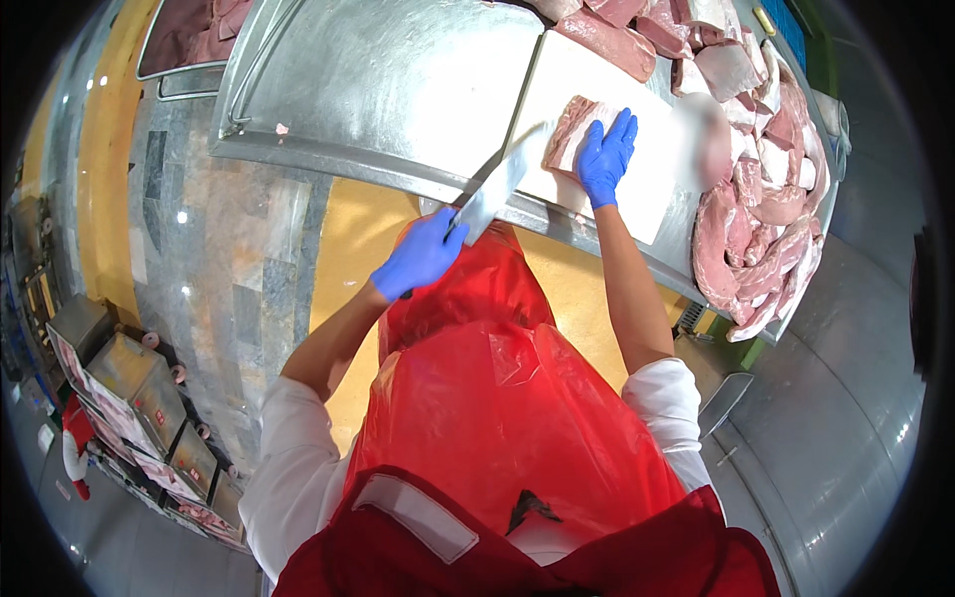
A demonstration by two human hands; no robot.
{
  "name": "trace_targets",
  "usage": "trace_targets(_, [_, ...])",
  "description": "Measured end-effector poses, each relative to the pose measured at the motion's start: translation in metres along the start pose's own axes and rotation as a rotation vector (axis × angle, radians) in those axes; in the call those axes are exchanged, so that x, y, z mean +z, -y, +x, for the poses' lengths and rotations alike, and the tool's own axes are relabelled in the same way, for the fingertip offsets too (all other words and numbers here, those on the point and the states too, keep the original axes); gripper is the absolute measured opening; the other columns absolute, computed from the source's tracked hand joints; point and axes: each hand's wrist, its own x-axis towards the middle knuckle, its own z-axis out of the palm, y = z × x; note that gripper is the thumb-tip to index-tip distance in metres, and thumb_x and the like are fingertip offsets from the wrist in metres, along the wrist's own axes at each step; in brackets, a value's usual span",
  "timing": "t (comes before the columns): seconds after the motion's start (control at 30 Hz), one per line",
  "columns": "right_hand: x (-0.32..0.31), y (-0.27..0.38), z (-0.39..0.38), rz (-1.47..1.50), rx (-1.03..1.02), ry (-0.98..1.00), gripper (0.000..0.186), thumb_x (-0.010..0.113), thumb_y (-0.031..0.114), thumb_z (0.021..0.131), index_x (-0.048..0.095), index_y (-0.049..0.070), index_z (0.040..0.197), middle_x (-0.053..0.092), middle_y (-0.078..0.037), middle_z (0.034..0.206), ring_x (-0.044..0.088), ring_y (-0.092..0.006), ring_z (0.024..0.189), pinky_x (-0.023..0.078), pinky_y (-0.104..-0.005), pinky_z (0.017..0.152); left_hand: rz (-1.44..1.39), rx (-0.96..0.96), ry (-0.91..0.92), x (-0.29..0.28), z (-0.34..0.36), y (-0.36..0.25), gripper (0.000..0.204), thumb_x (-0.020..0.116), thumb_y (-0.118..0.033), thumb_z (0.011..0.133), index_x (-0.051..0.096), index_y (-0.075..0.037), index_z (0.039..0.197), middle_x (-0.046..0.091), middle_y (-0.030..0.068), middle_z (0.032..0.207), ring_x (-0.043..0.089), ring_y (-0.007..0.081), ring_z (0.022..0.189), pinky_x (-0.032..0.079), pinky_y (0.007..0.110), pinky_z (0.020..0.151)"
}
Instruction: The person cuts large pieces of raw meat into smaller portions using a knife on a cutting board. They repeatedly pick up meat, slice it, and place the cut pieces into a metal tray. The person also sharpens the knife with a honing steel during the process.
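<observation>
My left hand [422, 251], in a blue glove, is closed round the handle of a wide-bladed knife [494, 195]. The blade slants up and to the right, over the table's front edge, with its tip near the meat. A slab of raw meat [569, 135] with a pale fatty side lies on a white cutting board [645, 204]. My right hand [607, 159], also gloved in blue, rests flat on the slab's right part with its fingers stretched out. That hand hides some of the meat, and the knife handle is mostly hidden in my left hand.
A heap of raw meat pieces [761, 214] covers the table's right side, more lying behind the board. The steel table [398, 90] stretches left, with a small scrap [283, 128] on it. A meat tray [179, 45] stands at the far left. Another person [77, 438] appears at lower left.
</observation>
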Motion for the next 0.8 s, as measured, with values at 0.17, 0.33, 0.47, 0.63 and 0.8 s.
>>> trace_targets(0.17, [0.002, -0.004, 0.0, 0.002, -0.007, -0.008, 0.07, 0.046, 0.037, 0.099, 0.029, -0.007, 0.151, 0.029, -0.033, 0.153, 0.027, -0.0462, 0.144, 0.022, -0.0521, 0.116, 0.096, -0.054, -0.003, 0.002, 0.1, -0.039, 0.048, 0.047, -0.041, 0.1, 0.063, 0.005, 0.101, 0.066, 0.0286, 0.086, 0.065, 0.0469, 0.085, 0.05, 0.05, 0.077])
trace_targets(0.33, [0.001, -0.008, 0.0, 0.012, -0.027, -0.019, 0.067, 0.046, 0.035, 0.099, 0.03, -0.006, 0.15, 0.03, -0.033, 0.153, 0.028, -0.0456, 0.143, 0.023, -0.0506, 0.116, 0.226, -0.012, 0.077, 0.011, 0.151, -0.052, 0.052, 0.044, -0.042, 0.099, 0.066, 0.005, 0.096, 0.067, 0.0297, 0.091, 0.065, 0.0467, 0.088, 0.05, 0.052, 0.081])
trace_targets(0.47, [-0.004, -0.01, -0.01, 0.002, -0.016, -0.018, 0.066, 0.046, 0.034, 0.1, 0.03, -0.006, 0.15, 0.031, -0.033, 0.153, 0.029, -0.0457, 0.143, 0.023, -0.0502, 0.116, 0.248, -0.036, 0.146, 0.016, 0.147, -0.06, 0.053, 0.042, -0.042, 0.099, 0.067, 0.005, 0.095, 0.067, 0.0303, 0.094, 0.065, 0.0468, 0.09, 0.05, 0.052, 0.084])
trace_targets(0.63, [-0.007, -0.002, -0.007, 0.016, 0.005, -0.021, 0.066, 0.047, 0.034, 0.099, 0.03, -0.006, 0.15, 0.031, -0.033, 0.153, 0.03, -0.0459, 0.142, 0.023, -0.0508, 0.116, 0.258, -0.035, 0.135, 0.021, 0.143, -0.068, 0.053, 0.041, -0.042, 0.1, 0.066, 0.004, 0.098, 0.067, 0.031, 0.096, 0.064, 0.0477, 0.092, 0.05, 0.052, 0.085])
trace_targets(0.8, [-0.004, -0.006, -0.012, 0.023, 0.013, -0.031, 0.067, 0.047, 0.034, 0.099, 0.03, -0.006, 0.15, 0.032, -0.034, 0.151, 0.03, -0.047, 0.142, 0.023, -0.0515, 0.116, 0.176, -0.022, 0.038, 0.055, 0.085, -0.03, 0.046, 0.043, -0.037, 0.101, 0.063, 0.005, 0.098, 0.065, 0.0318, 0.094, 0.063, 0.0498, 0.091, 0.049, 0.055, 0.084])
